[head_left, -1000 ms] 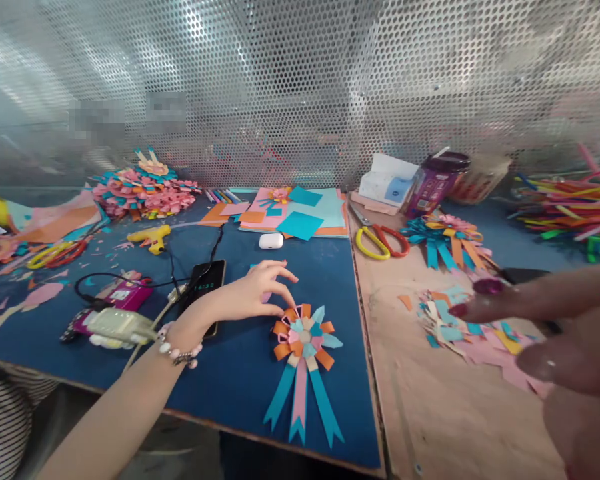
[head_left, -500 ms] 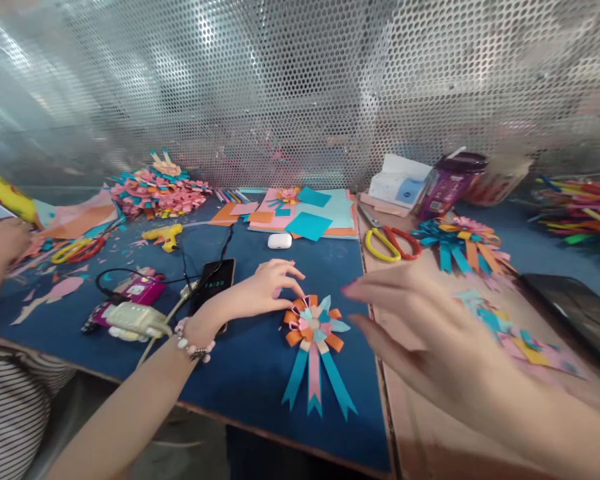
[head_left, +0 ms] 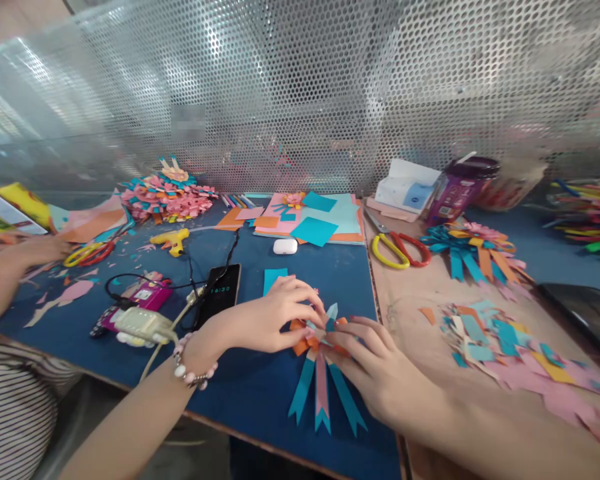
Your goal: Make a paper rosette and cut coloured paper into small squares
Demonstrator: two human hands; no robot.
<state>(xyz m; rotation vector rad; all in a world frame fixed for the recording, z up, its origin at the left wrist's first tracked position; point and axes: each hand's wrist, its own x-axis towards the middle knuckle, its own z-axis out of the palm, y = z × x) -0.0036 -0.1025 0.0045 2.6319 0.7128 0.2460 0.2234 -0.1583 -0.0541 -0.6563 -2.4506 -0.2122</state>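
Note:
A paper rosette [head_left: 321, 387] lies flat on the blue table, its tails pointing toward me. Two tails are blue with notched ends, and the middle one is pink over blue. Orange petals and a pale blue pointed petal show between my fingers; the centre is mostly covered. My left hand [head_left: 280, 315] wears a beaded bracelet and grips the rosette's left side with bent fingers. From the right, my right hand [head_left: 380, 370] has its fingertips closed on the petals. A blue paper square [head_left: 274, 281] lies just behind my left hand.
Yellow-and-red scissors [head_left: 403, 250], a white earbud case [head_left: 285, 247] and coloured sheets [head_left: 347, 212] lie farther back. A yellow glue gun [head_left: 171, 241], cables and a phone [head_left: 220, 293] are at left. Paper scraps [head_left: 500, 343] lie right. Another person's hand [head_left: 45, 252] works far left.
My right hand has come left and down onto the rosette. My left hand has moved over the petals, and the blue square now shows behind it. The other person's hand shifted right.

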